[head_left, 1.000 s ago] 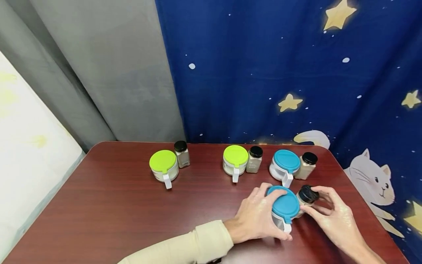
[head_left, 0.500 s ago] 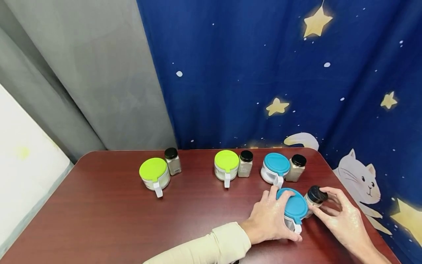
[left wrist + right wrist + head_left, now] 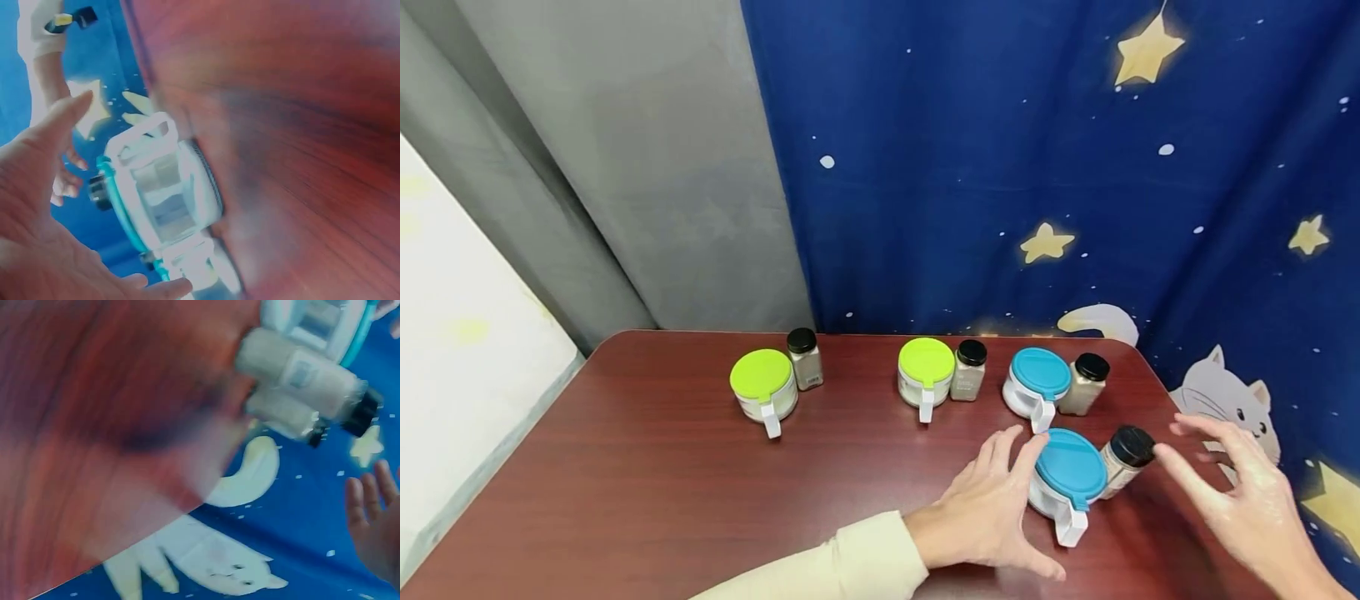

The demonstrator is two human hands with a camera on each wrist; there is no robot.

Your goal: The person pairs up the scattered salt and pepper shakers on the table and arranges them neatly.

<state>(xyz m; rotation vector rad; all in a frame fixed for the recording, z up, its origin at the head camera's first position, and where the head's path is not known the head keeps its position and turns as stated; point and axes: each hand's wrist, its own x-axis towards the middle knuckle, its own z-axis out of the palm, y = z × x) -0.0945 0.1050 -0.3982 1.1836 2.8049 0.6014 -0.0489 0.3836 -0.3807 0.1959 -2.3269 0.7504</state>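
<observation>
Toward the right of the table, in the head view, stands a seasoning jar (image 3: 1070, 467) with a blue lid and white handle. Against its right side is a spice bottle (image 3: 1126, 462) with a black cap and pale contents. My left hand (image 3: 981, 508) is spread at the jar's left, fingertips close by the lid rim, thumb low and apart from the handle. Off to the bottle's right is my right hand (image 3: 1240, 492), fingers loose and holding nothing. The right wrist view shows that hand (image 3: 378, 528) apart from the bottle (image 3: 312, 375).
Directly behind stands another blue-lidded jar (image 3: 1037, 387) with a spice bottle (image 3: 1084, 383). Two green-lidded jars, one central (image 3: 927, 375) and one farther left (image 3: 763, 387), each have a black-capped bottle beside them. A blue star-patterned curtain (image 3: 925, 167) hangs behind the table (image 3: 700, 508).
Both hands have let go: the left has loosened from the blue-lidded jar, and the right has drawn away rightward from the spice bottle. The head view has shifted a little.
</observation>
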